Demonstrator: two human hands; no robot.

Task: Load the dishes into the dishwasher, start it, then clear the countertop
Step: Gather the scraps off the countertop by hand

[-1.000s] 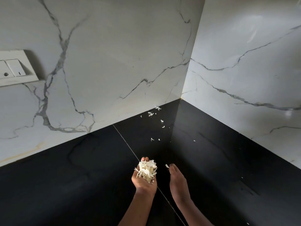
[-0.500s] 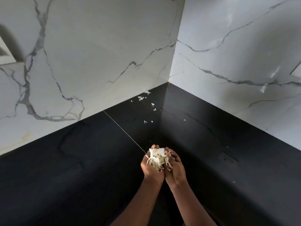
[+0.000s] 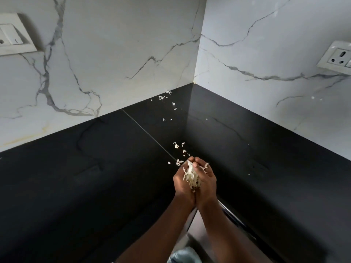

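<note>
My left hand (image 3: pixel 182 184) and my right hand (image 3: pixel 207 182) are cupped together above the black countertop (image 3: pixel 95 177), their fingers curled round a clump of pale shredded scraps (image 3: pixel 191 176). A few loose scraps (image 3: pixel 178 147) lie on the counter just beyond my fingertips. More small scraps (image 3: pixel 164 97) are scattered toward the corner where the two marble walls meet.
White marble walls rise behind the L-shaped counter. A switch plate (image 3: pixel 13 37) sits on the left wall and a socket (image 3: pixel 337 58) on the right wall. A metal-edged cabinet front (image 3: pixel 233 217) shows below my right forearm.
My right hand has closed against the left, so both now cup the scraps. The hands have drawn back toward me, and some scraps have dropped onto the counter in front of them.
</note>
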